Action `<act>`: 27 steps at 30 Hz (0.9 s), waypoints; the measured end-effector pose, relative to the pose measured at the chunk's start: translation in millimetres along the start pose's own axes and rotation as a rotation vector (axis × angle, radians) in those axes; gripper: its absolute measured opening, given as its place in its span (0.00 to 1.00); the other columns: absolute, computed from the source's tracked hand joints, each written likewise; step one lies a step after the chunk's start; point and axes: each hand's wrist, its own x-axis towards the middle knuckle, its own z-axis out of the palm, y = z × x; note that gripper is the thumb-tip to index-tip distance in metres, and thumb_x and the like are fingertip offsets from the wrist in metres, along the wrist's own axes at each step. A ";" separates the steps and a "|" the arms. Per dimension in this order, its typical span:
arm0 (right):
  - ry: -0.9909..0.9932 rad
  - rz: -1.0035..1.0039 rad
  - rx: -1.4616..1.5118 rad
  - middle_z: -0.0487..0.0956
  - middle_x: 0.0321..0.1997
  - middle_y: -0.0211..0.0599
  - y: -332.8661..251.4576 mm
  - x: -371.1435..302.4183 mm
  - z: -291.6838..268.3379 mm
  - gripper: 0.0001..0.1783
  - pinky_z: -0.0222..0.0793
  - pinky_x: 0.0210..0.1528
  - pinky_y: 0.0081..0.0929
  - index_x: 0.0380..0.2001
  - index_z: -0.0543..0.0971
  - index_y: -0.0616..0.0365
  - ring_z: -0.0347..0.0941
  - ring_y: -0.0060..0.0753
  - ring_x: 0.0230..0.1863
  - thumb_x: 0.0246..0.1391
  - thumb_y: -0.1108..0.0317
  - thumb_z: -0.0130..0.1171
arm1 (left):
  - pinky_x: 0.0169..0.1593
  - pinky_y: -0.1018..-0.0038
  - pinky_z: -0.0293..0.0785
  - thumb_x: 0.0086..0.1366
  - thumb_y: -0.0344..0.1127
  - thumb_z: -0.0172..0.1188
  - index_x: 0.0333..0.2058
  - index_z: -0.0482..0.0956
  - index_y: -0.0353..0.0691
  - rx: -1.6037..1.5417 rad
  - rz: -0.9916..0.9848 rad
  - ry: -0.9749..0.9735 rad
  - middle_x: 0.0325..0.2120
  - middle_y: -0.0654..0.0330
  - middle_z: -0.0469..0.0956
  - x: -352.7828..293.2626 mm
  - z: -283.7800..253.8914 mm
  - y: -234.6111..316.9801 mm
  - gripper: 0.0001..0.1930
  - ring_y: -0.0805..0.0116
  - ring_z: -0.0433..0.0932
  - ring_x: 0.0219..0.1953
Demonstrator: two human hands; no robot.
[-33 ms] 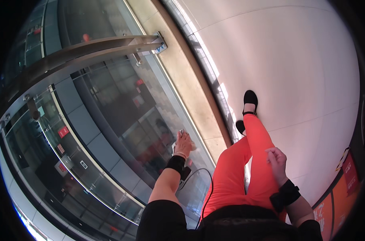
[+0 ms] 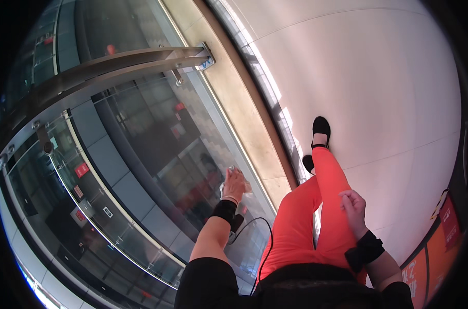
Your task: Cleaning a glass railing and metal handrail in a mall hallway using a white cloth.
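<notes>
At the glass panel (image 2: 156, 123) on the left, my left hand (image 2: 234, 184) is pressed over a pale, crumpled cloth (image 2: 248, 187). Whitish edges of the cloth stick out on both sides of the fingers, and the rest is hidden under the palm. My right hand (image 2: 354, 207) hangs over my right thigh with its fingers curled in, and I see nothing in it. Both wrists wear black bands, and a black cable (image 2: 269, 234) loops from near the left one toward my waist.
A metal handrail (image 2: 115, 62) runs along the glass, fixed by a bracket (image 2: 205, 55) at a beige stone ledge (image 2: 239, 103). Light floor (image 2: 388, 92) spreads to the right, under my black shoes (image 2: 321, 129). Orange-red panels (image 2: 430, 262) stand at the lower right.
My left hand has shifted very slightly on the glass together with the cloth. My right hand stays in nearly the same place.
</notes>
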 end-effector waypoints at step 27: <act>0.020 -0.080 -0.058 0.72 0.19 0.26 75.6 -23.8 12.8 0.07 0.65 0.24 0.14 0.30 0.76 0.60 0.68 0.15 0.21 0.57 0.70 0.51 | 0.62 0.50 0.50 0.57 0.34 0.49 0.48 0.72 0.35 0.130 -0.316 0.367 0.49 0.53 0.69 -51.6 -128.5 -134.4 0.20 0.57 0.60 0.58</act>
